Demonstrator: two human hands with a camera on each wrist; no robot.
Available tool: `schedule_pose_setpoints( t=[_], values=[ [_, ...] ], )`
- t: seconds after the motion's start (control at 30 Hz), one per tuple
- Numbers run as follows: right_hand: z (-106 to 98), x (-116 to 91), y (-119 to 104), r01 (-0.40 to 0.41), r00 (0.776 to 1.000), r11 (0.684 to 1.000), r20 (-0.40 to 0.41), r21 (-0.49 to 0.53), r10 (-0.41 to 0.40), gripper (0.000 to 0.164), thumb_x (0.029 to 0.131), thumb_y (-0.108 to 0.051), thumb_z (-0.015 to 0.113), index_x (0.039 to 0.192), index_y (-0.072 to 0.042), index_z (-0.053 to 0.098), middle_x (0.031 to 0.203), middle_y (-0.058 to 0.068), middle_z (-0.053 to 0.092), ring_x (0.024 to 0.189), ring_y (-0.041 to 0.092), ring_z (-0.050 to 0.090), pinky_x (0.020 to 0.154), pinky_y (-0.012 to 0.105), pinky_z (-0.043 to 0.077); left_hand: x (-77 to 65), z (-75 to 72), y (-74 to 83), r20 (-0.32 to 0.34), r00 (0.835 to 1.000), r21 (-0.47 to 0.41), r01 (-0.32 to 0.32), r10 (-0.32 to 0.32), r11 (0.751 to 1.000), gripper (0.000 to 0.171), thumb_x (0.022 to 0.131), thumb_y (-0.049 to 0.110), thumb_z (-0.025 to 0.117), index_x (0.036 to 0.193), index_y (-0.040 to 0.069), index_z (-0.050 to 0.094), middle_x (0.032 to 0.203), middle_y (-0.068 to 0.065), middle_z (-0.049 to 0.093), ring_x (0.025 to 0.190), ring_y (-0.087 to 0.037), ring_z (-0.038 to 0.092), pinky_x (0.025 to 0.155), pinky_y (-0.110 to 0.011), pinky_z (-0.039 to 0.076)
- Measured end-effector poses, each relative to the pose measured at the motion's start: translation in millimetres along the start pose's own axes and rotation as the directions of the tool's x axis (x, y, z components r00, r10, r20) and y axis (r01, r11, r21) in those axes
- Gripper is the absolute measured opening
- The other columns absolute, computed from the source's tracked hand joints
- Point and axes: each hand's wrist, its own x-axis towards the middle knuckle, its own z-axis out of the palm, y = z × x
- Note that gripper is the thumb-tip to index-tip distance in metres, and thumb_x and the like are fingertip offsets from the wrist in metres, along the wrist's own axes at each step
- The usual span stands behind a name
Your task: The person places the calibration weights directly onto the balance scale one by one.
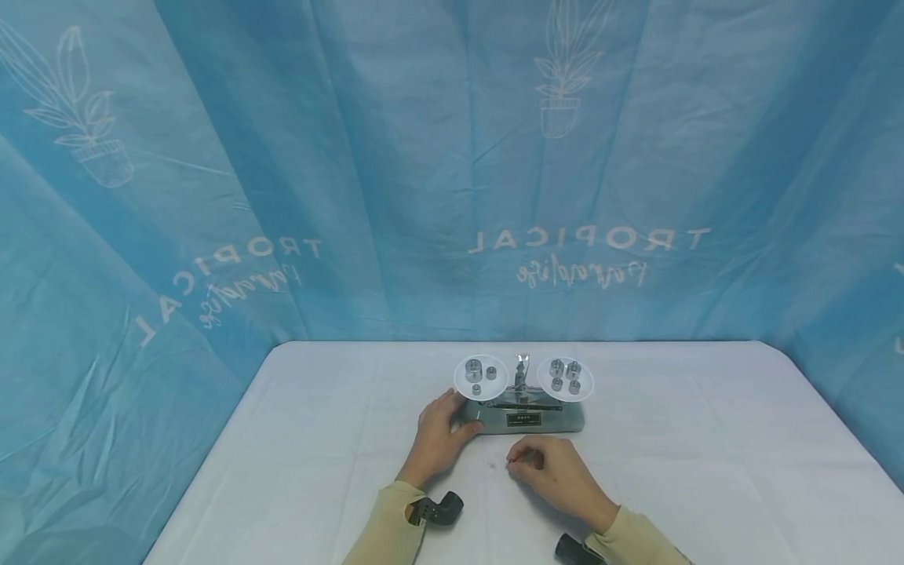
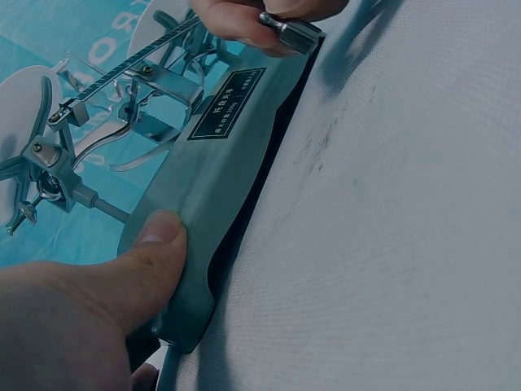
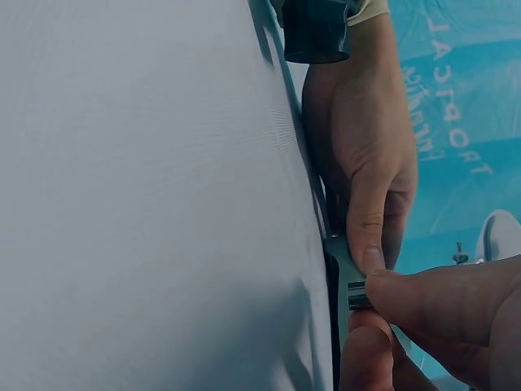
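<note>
A grey-green two-pan balance (image 1: 480, 418) stands upright near the back of the table. My left hand (image 1: 435, 439) holds its base at the left end, thumb (image 2: 159, 232) on the front face and the other fingers mostly hidden behind. In front of the base, my right hand (image 1: 558, 471) pinches a small metal weight (image 2: 291, 32) with a knob between thumb and fingertips; the weight's end (image 3: 358, 296) also shows in the right wrist view. Three metal weights of different sizes sit on the left pan (image 1: 462, 388). Several more stand on the right pan (image 1: 586, 386).
White cloth covers the table (image 1: 706, 439), with faint grey smudges (image 1: 492, 465) before the balance. Blue printed curtains (image 1: 424, 196) hang behind and at the sides. Black wrist devices (image 1: 445, 510) stick out from both sleeves.
</note>
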Motion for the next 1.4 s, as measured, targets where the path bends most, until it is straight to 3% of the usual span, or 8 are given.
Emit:
schedule_pose_setpoints(
  t=[0.9,1.4],
  values=[
    [-9,0,-10,0.036,0.998,0.999,-0.059,0.028,-0.034,0.008,0.087,-0.012,0.078,0.094,-0.013,0.074,0.091,-0.007,0.071,0.073,0.005,0.061,0.061,0.023,0.054,0.6,0.3,0.1,0.008,1.0,0.003,0.018,-0.018,1.0,0.062,0.092,0.033,0.073,0.144,0.005,0.053,0.147,-0.015,0.053,0.142,-0.038,0.039,0.119,-0.061,0.024],
    [-14,0,-20,0.096,0.99,0.995,-0.107,0.0,-0.096,0.007,0.089,-0.013,0.077,0.096,-0.014,0.075,0.092,-0.007,0.071,0.073,0.003,0.062,0.062,0.023,0.054,-0.1,-1.1,3.1,0.014,0.999,-0.009,0.041,-0.041,0.999,0.062,0.093,0.033,0.071,0.146,0.006,0.052,0.149,-0.015,0.051,0.144,-0.037,0.037,0.12,-0.06,0.022]
  ],
)
